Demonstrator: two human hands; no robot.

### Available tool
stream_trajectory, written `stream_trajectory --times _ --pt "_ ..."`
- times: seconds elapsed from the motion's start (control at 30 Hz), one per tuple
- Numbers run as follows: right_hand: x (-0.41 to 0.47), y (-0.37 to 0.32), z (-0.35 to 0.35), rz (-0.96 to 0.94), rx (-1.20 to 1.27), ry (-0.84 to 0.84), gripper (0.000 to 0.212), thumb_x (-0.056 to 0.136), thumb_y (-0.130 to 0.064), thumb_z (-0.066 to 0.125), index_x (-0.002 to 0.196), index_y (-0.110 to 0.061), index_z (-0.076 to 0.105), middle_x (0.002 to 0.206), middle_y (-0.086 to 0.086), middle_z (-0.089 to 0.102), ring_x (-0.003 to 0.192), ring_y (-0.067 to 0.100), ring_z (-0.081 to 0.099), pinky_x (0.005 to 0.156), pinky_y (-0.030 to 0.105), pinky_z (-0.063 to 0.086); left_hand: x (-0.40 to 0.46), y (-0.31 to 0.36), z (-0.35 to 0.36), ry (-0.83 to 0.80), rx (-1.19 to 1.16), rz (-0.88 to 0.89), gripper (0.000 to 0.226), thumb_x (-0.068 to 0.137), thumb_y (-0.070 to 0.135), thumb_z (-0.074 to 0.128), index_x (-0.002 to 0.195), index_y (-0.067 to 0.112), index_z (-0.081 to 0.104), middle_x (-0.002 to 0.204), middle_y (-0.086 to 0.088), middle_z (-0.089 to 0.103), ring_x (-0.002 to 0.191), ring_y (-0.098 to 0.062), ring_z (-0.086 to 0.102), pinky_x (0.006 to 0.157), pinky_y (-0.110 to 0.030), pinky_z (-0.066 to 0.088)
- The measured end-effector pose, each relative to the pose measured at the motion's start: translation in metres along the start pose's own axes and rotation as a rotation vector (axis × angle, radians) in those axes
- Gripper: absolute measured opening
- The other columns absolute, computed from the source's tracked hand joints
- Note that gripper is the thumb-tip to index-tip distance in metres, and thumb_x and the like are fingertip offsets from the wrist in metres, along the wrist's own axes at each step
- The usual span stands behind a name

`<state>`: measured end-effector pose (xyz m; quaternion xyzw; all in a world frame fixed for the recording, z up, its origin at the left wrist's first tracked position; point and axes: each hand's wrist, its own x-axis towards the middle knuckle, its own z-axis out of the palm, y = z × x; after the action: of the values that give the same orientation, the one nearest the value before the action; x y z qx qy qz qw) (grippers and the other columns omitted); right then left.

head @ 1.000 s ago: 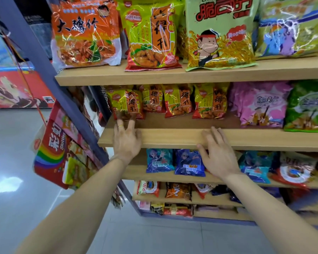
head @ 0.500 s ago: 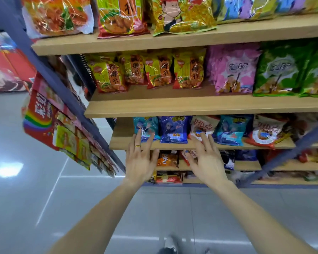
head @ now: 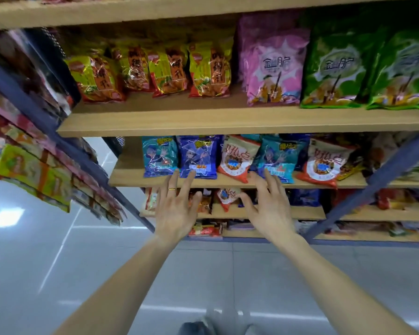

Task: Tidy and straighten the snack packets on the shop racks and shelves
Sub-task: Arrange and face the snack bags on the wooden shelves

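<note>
Snack packets [head: 196,157] stand in a row on the wooden shelf [head: 131,175] at 12 o'clock, where the left hand [head: 176,209] and right hand [head: 267,209] reach with fingers spread, grasping nothing.

The shelf [head: 228,122] looks like light wood with a flat, matt face. The yellow and red packets [head: 169,68] at 12 o'clock are shiny plastic that catches the light. The pink packet [head: 273,68] and the green packets [head: 363,73] at 1 o'clock are glossy too, with small crinkles. The blue packet [head: 197,155] in the middle is smooth, shiny plastic. The slanted rack bar [head: 382,180] at 3 o'clock looks like painted metal, dull blue. The floor [head: 46,274] at 8 o'clock is smooth, shiny tile. On the left hand [head: 177,213] sits a shiny gold ring [head: 171,189].
</note>
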<state>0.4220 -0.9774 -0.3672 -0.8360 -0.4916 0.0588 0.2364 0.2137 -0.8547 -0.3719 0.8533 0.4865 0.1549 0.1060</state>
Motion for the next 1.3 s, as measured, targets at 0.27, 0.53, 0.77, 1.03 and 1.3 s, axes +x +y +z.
stream_trajectory --times 0.27,0.53,0.77,1.03,1.3 --pt "0.048 0.148 0.019 0.265 -0.038 0.471 0.057 0.1 -0.05 0.051 0.143 -0.013 0.049 0.139 0.029 0.049 0.125 0.047 0.048 0.096 0.058 0.049 0.044 0.041 0.102 0.114 -0.031 0.229 0.06 0.106 0.06 0.032 0.162 0.042 0.02 0.169 -0.006 0.024 0.156 -0.028 0.017 0.127 -0.046 0.02" --pt "0.106 0.235 0.067 0.298 -0.138 0.773 0.068 0.095 -0.062 0.05 0.149 -0.021 0.044 0.142 0.041 0.04 0.13 0.054 0.04 0.107 0.059 0.036 0.121 0.064 0.186 0.449 0.083 0.298 0.062 0.1 0.068 0.04 0.152 0.035 0.042 0.142 -0.026 0.048 0.136 -0.043 0.038 0.116 -0.053 0.032" --pt "0.122 0.258 0.084 0.316 -0.068 0.788 0.074 0.09 -0.052 0.064 0.152 -0.02 0.036 0.123 0.038 0.048 0.111 0.055 0.049 0.096 0.056 0.043 0.146 0.068 0.232 0.466 0.069 0.25 0.075 0.089 0.069 0.049 0.152 0.033 0.029 0.136 -0.026 0.051 0.133 -0.043 0.034 0.116 -0.049 0.026" --pt "0.073 0.2 0.096 -0.056 0.276 0.995 0.067 0.092 -0.05 0.066 0.15 -0.03 0.039 0.135 0.016 0.045 0.123 0.039 0.047 0.104 0.051 0.041 0.126 0.074 0.256 0.701 -0.306 0.371 0.071 0.088 0.051 0.064 0.152 0.03 0.043 0.144 -0.019 0.05 0.137 -0.029 0.035 0.12 -0.053 0.032" --pt "0.054 0.103 0.136 -0.227 0.905 0.541 0.106 0.062 -0.059 0.085 0.15 -0.029 0.035 0.114 -0.033 0.053 0.109 -0.008 0.061 0.104 0.031 0.051 0.093 0.064 0.239 0.705 -0.507 0.423 0.075 0.089 0.051 0.054 0.157 0.025 0.037 0.145 -0.011 0.038 0.133 -0.03 0.046 0.105 -0.05 0.048"
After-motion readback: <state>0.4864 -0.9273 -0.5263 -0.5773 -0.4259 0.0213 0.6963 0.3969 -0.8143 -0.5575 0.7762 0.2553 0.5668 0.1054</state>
